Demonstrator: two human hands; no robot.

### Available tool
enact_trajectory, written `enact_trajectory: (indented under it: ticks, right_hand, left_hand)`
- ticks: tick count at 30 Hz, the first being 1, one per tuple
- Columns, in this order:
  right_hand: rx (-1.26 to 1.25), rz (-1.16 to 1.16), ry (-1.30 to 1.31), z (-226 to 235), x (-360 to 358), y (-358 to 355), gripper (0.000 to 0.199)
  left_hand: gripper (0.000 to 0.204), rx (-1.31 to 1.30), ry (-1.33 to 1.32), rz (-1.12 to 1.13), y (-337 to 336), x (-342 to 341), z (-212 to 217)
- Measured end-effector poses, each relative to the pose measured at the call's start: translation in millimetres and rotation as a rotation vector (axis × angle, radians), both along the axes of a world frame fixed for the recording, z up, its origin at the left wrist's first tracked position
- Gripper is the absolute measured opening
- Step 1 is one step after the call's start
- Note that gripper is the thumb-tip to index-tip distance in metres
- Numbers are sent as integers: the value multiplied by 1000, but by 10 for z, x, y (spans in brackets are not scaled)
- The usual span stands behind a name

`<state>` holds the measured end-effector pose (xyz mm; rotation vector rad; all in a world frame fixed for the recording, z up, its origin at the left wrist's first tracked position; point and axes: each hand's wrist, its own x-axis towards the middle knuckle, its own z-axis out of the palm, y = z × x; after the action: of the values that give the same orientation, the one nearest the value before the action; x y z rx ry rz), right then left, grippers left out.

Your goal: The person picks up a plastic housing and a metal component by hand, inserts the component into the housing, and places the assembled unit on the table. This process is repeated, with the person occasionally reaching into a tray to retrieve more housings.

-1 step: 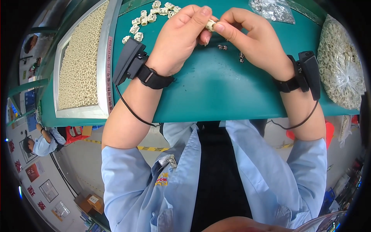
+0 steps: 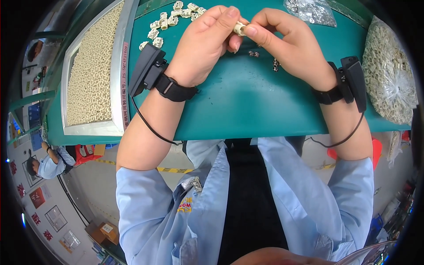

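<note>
Between the fingertips of both hands, at the far middle of the table, is a small cream plastic cylindrical part (image 2: 239,29). My left hand (image 2: 205,46) pinches its left side, thumb on top. My right hand (image 2: 289,42) grips the right end with thumb and bent forefinger. The fingers cover much of the part. Small shiny metal pieces (image 2: 254,54) lie on the green table just below the hands, with another short row of metal pieces (image 2: 276,65) beside my right hand. Several similar cream parts (image 2: 164,22) are scattered beyond my left hand.
A metal-framed tray (image 2: 118,112) packed with small cream pieces stands at the left. A clear bag of shiny metal parts (image 2: 311,12) lies at the far right, and a big plastic bag of pale parts (image 2: 388,75) at the right edge. Both wrists carry strapped black devices with cables.
</note>
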<state>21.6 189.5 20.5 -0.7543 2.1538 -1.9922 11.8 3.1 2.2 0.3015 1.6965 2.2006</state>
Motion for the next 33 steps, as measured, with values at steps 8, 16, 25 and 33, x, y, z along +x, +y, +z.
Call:
enact_trajectory:
  ticks: [8, 16, 25, 33]
  right_hand:
    - [-453, 268, 862, -116, -358, -179, 16]
    - [-20, -108, -110, 3, -100, 99, 15]
    - [157, -149, 186, -153, -222, 163, 13]
    - [217, -156, 115, -157, -320, 197, 17]
  left_hand:
    - [25, 259, -120, -128, 11, 1, 18]
    - [10, 444, 297, -324, -7, -179, -92]
    - [22, 147, 83, -60, 41, -24, 45]
    - [23, 11, 193, 0, -118, -163, 5]
